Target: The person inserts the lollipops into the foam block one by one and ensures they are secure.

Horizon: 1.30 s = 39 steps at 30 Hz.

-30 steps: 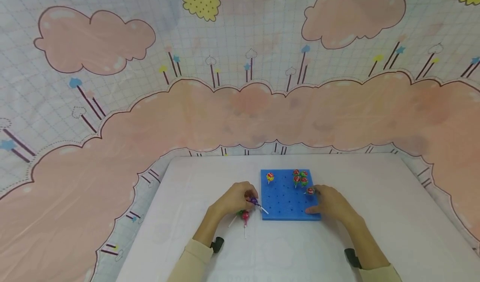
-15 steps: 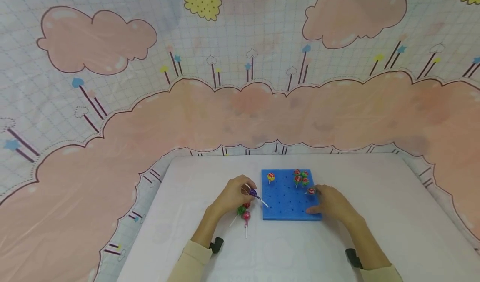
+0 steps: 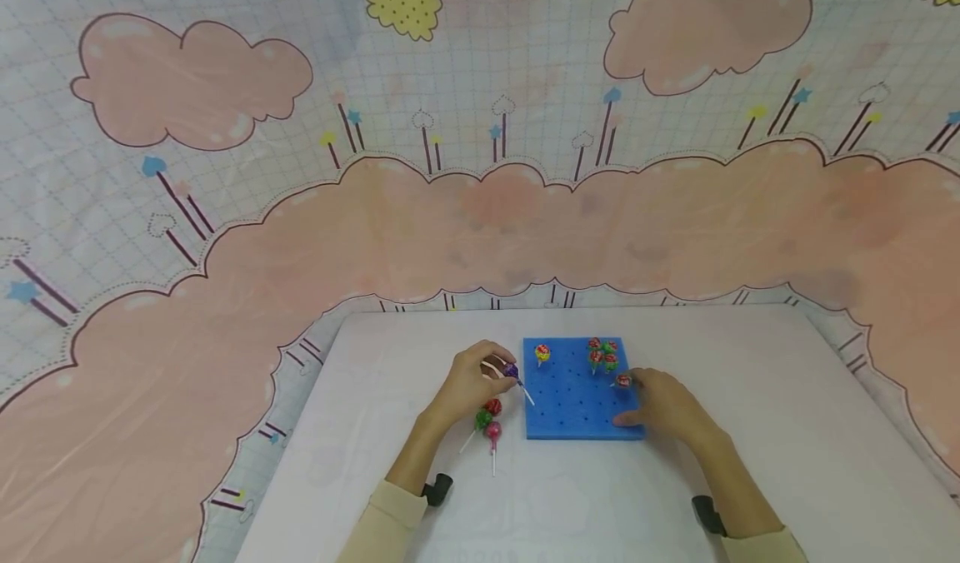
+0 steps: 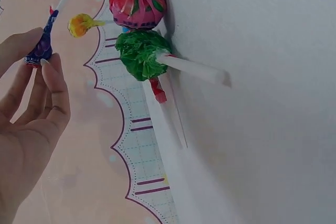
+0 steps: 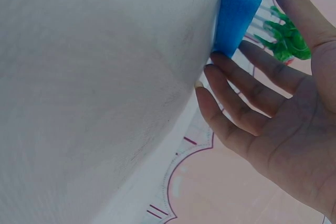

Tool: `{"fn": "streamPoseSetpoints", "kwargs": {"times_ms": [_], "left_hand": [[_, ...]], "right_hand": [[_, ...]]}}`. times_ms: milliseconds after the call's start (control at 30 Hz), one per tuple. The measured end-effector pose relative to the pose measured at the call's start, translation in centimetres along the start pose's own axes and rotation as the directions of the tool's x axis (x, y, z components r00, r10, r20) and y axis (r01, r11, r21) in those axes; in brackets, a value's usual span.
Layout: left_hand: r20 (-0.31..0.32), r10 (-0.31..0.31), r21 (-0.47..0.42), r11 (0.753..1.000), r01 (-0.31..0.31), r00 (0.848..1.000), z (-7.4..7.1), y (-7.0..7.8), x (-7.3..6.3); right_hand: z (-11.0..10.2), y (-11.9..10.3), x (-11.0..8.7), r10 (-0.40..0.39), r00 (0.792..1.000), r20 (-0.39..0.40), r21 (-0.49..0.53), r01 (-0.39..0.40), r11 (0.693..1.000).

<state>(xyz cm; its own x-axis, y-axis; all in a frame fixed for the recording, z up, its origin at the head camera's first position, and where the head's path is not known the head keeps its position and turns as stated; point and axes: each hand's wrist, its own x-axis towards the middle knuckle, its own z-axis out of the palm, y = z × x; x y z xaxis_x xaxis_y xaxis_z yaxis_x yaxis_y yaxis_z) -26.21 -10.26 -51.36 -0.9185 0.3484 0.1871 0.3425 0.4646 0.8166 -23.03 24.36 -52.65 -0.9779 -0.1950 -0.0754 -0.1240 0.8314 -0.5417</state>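
My left hand [image 3: 476, 386] pinches a purple-wrapped lollipop [image 4: 40, 49] between thumb and fingers. In the head view its white stick slants down over the left edge of a blue foam board [image 3: 555, 425] dotted with small holes. At the board's right side, my right hand [image 3: 663, 405] touches the edge with fairly straight fingers, its thumb lying over the front right part. A yellow-and-red lollipop [image 3: 542, 353] stands at the back left of the board. Several red-and-green lollipops [image 3: 602, 356] cluster at the back right, and another lollipop [image 3: 622, 381] leans beside the right hand.
On the white table [image 3: 375, 363], left of the board, lie loose lollipops: a green one [image 3: 483, 420], a pink one [image 3: 492, 431] and a red one [image 3: 492, 406]. Behind the table hangs a backdrop [image 3: 465, 230] printed with clouds.
My left hand has lifted the purple lollipop away from the loose ones and carried it slightly toward the back, its stick turning steeper. The right hand stays at the board.
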Motion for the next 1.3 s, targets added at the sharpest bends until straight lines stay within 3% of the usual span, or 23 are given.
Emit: {"fn": "streamPoseSetpoints", "kwargs": {"times_ms": [433, 700, 1033, 1300], "left_hand": [[-0.079, -0.005, -0.15, 0.989, -0.007, 0.997, 0.1, 0.2, 0.3], [-0.131, 0.023, -0.23, 0.972, -0.053, 0.991, 0.3, 0.5, 0.8], [-0.184, 0.156, -0.189, 0.963, -0.19, 0.97, 1.1, 0.9, 1.6], [-0.181, 0.233, -0.112, 0.96, -0.255, 0.955, 1.5, 1.6, 2.1]], "right_hand": [[0.0, 0.3, 0.2, 0.0, 1.0, 0.0, 0.006, 0.0, 1.0], [0.0, 0.4, 0.3, -0.005, 1.0, -0.004, -0.002, 0.005, 1.0], [-0.1, 0.3, 0.2, -0.003, 1.0, -0.009, -0.006, 0.003, 1.0], [-0.2, 0.2, 0.1, -0.015, 1.0, -0.012, -0.002, 0.015, 1.0]]}}
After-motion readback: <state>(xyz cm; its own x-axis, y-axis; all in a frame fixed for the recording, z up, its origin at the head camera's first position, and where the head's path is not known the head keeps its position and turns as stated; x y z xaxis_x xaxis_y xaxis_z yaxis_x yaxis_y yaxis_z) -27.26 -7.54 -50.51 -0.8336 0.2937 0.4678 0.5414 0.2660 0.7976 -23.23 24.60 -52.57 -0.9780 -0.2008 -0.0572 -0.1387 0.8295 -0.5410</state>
